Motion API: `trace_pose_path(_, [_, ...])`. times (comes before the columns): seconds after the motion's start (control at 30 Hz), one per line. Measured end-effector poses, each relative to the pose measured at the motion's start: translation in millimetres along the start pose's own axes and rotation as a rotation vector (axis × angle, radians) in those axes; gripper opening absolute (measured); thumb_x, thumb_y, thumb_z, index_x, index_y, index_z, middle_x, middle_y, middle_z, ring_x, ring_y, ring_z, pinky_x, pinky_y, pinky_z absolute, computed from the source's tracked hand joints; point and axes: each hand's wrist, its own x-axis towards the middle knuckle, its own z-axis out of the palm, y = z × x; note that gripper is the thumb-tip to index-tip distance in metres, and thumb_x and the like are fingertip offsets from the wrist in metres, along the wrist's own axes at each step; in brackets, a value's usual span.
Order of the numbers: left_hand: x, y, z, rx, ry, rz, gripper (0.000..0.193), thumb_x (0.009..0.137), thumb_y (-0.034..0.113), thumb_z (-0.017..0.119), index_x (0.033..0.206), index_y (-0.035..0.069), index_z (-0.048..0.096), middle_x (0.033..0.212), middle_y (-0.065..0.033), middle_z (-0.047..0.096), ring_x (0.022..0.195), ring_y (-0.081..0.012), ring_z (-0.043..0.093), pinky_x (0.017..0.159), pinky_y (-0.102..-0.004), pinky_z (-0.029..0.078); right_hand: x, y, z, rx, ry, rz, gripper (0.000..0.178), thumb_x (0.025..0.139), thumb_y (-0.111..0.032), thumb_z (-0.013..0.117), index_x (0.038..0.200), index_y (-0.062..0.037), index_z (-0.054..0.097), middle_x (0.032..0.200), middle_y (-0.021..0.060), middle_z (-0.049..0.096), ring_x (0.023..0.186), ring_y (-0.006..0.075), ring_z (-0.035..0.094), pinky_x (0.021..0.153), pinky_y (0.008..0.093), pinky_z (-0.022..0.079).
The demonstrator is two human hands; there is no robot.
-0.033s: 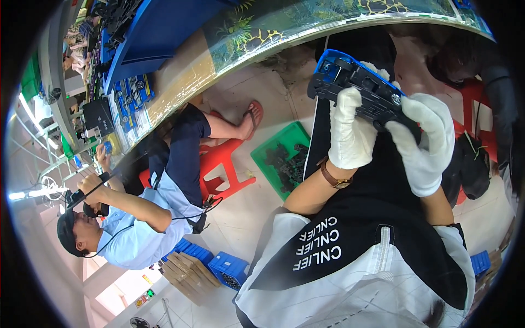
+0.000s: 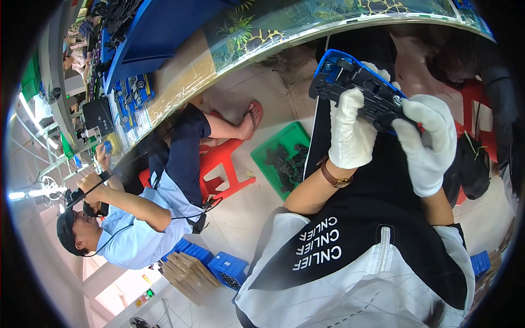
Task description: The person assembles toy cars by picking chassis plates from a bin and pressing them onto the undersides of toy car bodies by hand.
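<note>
Above my lap, by the table's edge, a toy car (image 2: 377, 94) is held with its black underside toward me. A blue body shell shows along its rim, and some wheels are visible. My left hand (image 2: 353, 131), in a white glove, grips the car from below, thumb across the underside and fingertips behind the far side. My right hand (image 2: 432, 139), also white-gloved, curls its thumb and fingers round the car's right end, close to a wheel. Parts of that end are hidden by the glove.
The table edge (image 2: 328, 34) runs across the top. A green tray (image 2: 298, 131) of black parts lies on the floor. At left a co-worker (image 2: 147, 213) sits by a red stool (image 2: 229, 164). Several blue toy cars (image 2: 134, 95) lie on the table beside a blue bin (image 2: 147, 46).
My right thumb has shifted slightly right, off the wheel at the car's right end, and a bit more blue edge shows there. The left hand keeps its hold.
</note>
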Motion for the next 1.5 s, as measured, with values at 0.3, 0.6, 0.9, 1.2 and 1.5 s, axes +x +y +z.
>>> trace_pose_path(0.3, [-4.1, -4.5, 8.1, 0.013, -0.205, -0.062, 0.073, 0.08, 0.05, 0.066, 0.132, 0.004, 0.041, 0.125, -0.012, 0.052, 0.114, -0.0234, 0.054, 0.1, -0.0411, 0.043, -6.2, -1.5, -15.6, 0.372, 0.122, 0.492, 0.012, 0.082, 0.002, 0.063, 0.094, 0.0013, 0.062, 0.092, 0.0058, 0.062, 0.081, 0.0118, 0.057, 0.076, 0.0241, 0.045])
trace_pose_path(0.6, [-3.3, 3.4, 13.2, 0.06, -0.042, -0.019, 0.106, 0.06, 0.081, 0.057, 0.131, 0.004, 0.042, 0.125, -0.0107, 0.053, 0.116, -0.0274, 0.051, 0.1, -0.0447, 0.041, 7.5, -4.0, -22.0, -0.057, -0.141, -0.194, 0.029, 0.064, -0.001, 0.072, 0.091, -0.0066, 0.065, 0.081, 0.0031, 0.062, 0.07, 0.0236, 0.057, 0.063, 0.0362, 0.043])
trace_pose_path(0.9, [-3.5, -4.6, 11.8, -0.027, -0.033, 0.022, 0.091, 0.069, 0.076, 0.055, 0.127, 0.006, 0.048, 0.123, -0.0131, 0.055, 0.111, -0.03, 0.053, 0.095, -0.0507, 0.042, -4.9, 5.1, -13.5, 0.607, 0.19, 0.64, 0.016, 0.09, -0.01, 0.059, 0.102, 0.0002, 0.063, 0.092, 0.0032, 0.063, 0.085, 0.0097, 0.057, 0.08, 0.0204, 0.044])
trace_pose_path(1.2, [-0.7, -10.7, 11.7, 0.125, 0.022, -0.042, 0.033, 0.086, 0.005, 0.061, 0.118, 0.005, 0.052, 0.109, -0.0083, 0.061, 0.103, -0.0236, 0.059, 0.087, -0.044, 0.052, -0.2, 35.7, -37.4, 1.535, 0.152, 0.63, 0.039, 0.091, -0.016, 0.059, 0.122, 0.0027, 0.045, 0.078, -0.0025, 0.034, 0.067, 0.0074, 0.032, 0.064, 0.0221, 0.03])
trace_pose_path(1.5, [6.5, -12.3, 7.0, 0.27, 0.096, 0.025, 0.029, 0.084, -0.002, 0.058, 0.112, 0.004, 0.053, 0.095, -0.0124, 0.063, 0.084, -0.0243, 0.064, 0.074, -0.0412, 0.056, -14.3, 32.7, -27.5, 1.615, 0.027, 0.694, 0.026, 0.089, -0.021, 0.061, 0.104, -0.0041, 0.049, 0.078, -0.0012, 0.035, 0.066, 0.0089, 0.033, 0.06, 0.0237, 0.027])
